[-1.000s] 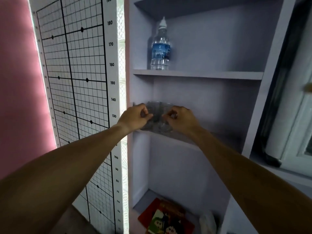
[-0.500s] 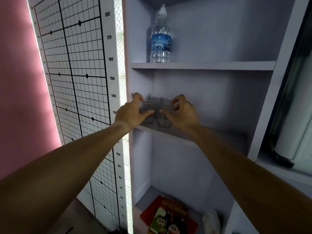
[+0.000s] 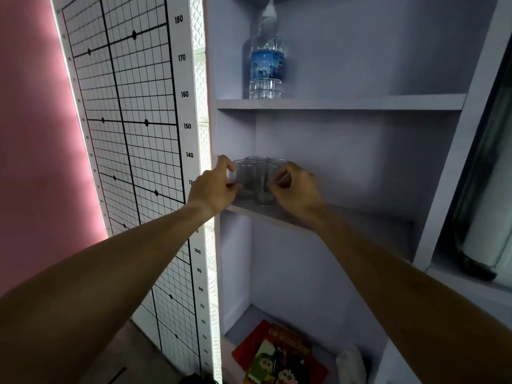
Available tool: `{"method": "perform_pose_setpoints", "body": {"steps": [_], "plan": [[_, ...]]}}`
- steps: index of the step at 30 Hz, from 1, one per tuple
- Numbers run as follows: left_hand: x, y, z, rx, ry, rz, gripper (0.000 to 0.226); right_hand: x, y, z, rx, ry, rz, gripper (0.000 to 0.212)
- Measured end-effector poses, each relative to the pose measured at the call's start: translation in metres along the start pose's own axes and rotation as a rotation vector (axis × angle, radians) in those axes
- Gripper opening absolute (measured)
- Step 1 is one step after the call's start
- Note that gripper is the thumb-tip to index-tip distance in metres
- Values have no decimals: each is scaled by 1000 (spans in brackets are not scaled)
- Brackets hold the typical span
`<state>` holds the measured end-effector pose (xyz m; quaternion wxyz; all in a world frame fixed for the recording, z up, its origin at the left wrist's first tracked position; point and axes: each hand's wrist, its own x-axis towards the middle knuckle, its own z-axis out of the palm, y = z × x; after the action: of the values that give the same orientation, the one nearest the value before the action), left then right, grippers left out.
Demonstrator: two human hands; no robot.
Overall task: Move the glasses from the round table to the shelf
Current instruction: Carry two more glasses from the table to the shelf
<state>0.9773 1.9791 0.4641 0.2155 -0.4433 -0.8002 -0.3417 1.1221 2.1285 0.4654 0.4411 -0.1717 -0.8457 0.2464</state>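
Observation:
Several clear glasses stand close together at the left end of the middle shelf (image 3: 354, 221) of a pale cabinet. My left hand (image 3: 214, 188) holds the front left glass (image 3: 246, 177), index finger up by its rim and thumb on its front. On the other side, my right hand (image 3: 295, 187) has its curled fingers pinching the front right glass (image 3: 265, 188). Two more glasses (image 3: 257, 158) sit just behind them. Both front glasses rest on the shelf board.
A water bottle (image 3: 266, 65) stands on the shelf above. Comic books (image 3: 279, 356) and a white item lie on the bottom shelf. A height chart (image 3: 124, 134) hangs on the wall to the left. The cabinet's side post (image 3: 448, 167) bounds the right.
My hands spread from a tight grip in front of the glasses to their outer sides, and the glasses now show standing on the shelf. The view has shifted slightly.

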Motion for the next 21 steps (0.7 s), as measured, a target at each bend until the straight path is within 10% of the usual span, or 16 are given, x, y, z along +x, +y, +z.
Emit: {"method": "perform_pose_setpoints", "body": {"steps": [21], "plan": [[-35,-31,-28,56,-87,-68,14,-28,-49,36,-12,-105,-145,40]]}}
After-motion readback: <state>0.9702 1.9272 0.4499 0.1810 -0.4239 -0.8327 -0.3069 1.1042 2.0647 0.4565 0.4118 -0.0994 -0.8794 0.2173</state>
